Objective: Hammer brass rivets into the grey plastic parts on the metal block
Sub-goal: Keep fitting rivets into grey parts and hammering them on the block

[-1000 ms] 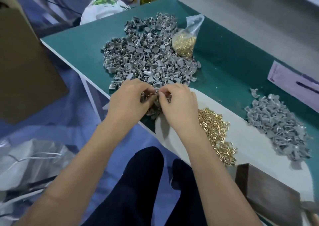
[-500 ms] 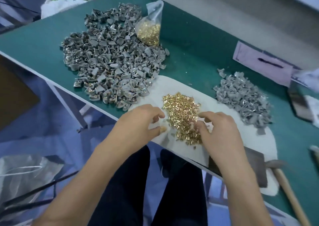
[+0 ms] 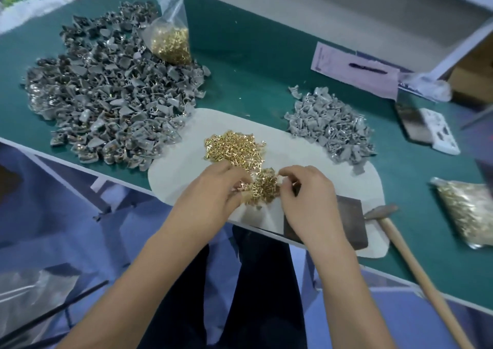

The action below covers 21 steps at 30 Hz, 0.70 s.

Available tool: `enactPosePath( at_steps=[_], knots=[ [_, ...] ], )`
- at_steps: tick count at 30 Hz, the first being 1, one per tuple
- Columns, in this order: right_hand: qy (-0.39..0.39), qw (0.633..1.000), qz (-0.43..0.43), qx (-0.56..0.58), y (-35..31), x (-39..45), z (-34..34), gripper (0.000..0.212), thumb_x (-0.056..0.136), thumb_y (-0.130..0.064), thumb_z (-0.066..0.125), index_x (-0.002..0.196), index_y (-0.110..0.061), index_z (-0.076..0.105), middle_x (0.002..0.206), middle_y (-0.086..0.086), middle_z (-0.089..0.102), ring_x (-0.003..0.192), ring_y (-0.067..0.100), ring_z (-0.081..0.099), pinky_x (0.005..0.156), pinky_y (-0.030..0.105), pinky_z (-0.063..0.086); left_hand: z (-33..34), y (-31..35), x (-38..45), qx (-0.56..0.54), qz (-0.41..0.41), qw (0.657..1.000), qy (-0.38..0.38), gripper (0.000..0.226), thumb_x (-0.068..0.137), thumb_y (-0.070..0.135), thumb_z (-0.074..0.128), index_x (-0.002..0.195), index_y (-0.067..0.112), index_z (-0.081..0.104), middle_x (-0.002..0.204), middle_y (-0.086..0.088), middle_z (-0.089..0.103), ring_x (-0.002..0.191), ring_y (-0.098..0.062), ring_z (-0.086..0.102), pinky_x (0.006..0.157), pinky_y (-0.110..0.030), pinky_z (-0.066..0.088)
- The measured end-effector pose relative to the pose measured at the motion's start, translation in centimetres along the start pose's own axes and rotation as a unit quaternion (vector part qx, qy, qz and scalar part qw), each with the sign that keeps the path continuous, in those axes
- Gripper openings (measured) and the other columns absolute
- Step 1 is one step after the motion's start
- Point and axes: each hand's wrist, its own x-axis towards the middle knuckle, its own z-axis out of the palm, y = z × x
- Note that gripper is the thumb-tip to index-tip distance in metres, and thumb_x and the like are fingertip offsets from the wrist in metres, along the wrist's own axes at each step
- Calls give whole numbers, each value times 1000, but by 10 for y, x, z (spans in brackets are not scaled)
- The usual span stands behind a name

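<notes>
On the white oval mat at the near edge of the surface, both my hands sit in the rivets.

Left hand: curled, fingers bent into the near clump of small brass rivets; what it grips, if anything, I cannot tell.

Right hand: thumb and forefinger pinched together just beside that clump; whether a rivet sits between them I cannot tell.

Loose brass rivet pile: just beyond my hands, heaped on the mat.

White oval mat: lies on the green surface, with its near edge at the surface's front lip.

Dark rectangular metal block: on the mat's right end, just beside my right wrist and partly hidden by it; I see no grey part on its visible face.

Wooden-handled hammer: lies flat to the right of the block, head close to the block's far corner, handle running toward me.

Small heap of light grey plastic parts: beyond the block, at the mat's far right rim.

Large heap of darker grey plastic parts: far left, well apart from my hands, some showing a brass glint.

Clear plastic bag of brass rivets: propped on the large heap's far side.

Second clear bag of brass rivets: lies flat at the right edge.

Pale lilac paper sheet: far right, a dark pen on it.
</notes>
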Motion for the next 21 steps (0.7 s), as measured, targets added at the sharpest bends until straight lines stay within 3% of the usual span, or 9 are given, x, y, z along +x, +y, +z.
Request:
enactPosePath(
  at_steps=[3,6,9,12,16,19,21],
  knots=[
    [66,996,-13,57,2,-4,2,17,96,-13,59,103,-16,74,93,0,68,89,18,62,86,34,49,2,7,-5,18,48,998,-38,17,92,30,69,108,27,72,99,15,54,95,-5,51,81,-33,47],
    [79,994,-36,69,4,-8,5,14,96,-14,60,98,-16,74,91,0,71,89,19,64,84,36,50,10,13,-5,77,51,995,-48,20,92,31,68,112,31,71,99,17,51,100,-7,49,76,-29,43],
    [81,989,-37,121,10,-7,2,14,95,-14,62,94,-20,75,89,-8,72,87,5,64,82,18,48,14,17,-2,75,56,995,-22,14,94,30,67,105,27,76,100,10,61,102,-12,54,75,-32,45],
    [67,982,-16,176,15,-6,-3,15,96,-18,63,94,-24,77,89,-18,72,90,-6,63,79,4,40,13,17,4,145,103,984,-17,12,96,34,64,101,31,74,102,12,62,103,-13,53,68,-29,42],
    [55,968,17,244,18,-3,-8,16,97,-19,63,96,-25,78,87,-18,74,91,0,67,79,11,45,19,16,10,219,136,966,-33,18,102,34,51,110,31,67,110,12,57,112,-12,49,79,-32,46],
    [46,942,5,332,22,-7,-21,13,97,-17,67,99,-25,78,89,-11,75,91,6,70,82,19,51,23,29,14,33,80,995,42,12,99,30,56,102,27,68,101,16,57,103,-5,51,78,-24,44],
    [58,933,-28,355,26,-14,-32,12,94,-17,72,99,-27,78,88,-8,75,84,3,68,78,15,49,25,45,22,-151,27,987,51,10,99,28,60,96,31,69,91,21,62,88,4,55,73,-13,40]
  ],
)
